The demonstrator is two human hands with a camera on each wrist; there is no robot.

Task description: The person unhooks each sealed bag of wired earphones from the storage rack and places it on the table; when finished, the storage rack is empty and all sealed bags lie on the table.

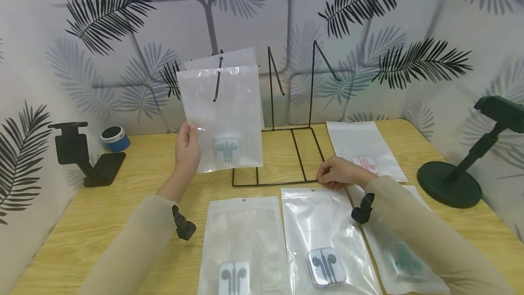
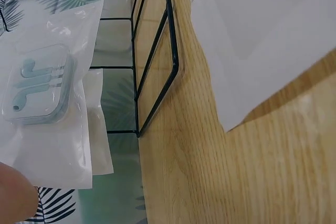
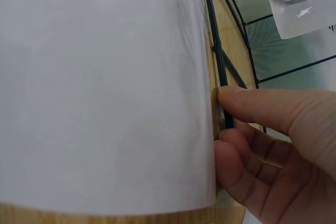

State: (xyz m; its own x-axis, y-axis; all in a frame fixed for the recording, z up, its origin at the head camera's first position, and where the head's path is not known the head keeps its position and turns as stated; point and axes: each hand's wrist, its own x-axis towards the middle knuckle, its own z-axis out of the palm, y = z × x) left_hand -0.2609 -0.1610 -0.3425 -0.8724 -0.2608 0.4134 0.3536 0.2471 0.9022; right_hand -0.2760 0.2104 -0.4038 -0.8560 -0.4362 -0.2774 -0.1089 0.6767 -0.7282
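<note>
A black wire rack (image 1: 282,183) stands on the table, with hooks at its top. From its left hook hangs a clear-fronted white zip bag (image 1: 221,113) with pale-blue earphones (image 1: 227,150) in a square case; another bag (image 2: 100,124) hangs behind it. My left hand (image 1: 187,151) holds the front bag by its lower left edge. At the rack's front right corner, my right hand (image 1: 341,171) pinches the base wire (image 3: 226,103) between thumb and fingers. The middle and right hooks (image 1: 325,60) carry no bags.
In front lie several bags: one with grey earphones (image 1: 245,222), a shiny one (image 1: 304,217) and one under my right forearm (image 1: 393,236). A bag with pink earphones (image 1: 360,140) lies behind. Stands (image 1: 96,172) (image 1: 450,183) and a blue speaker (image 1: 115,139) flank them.
</note>
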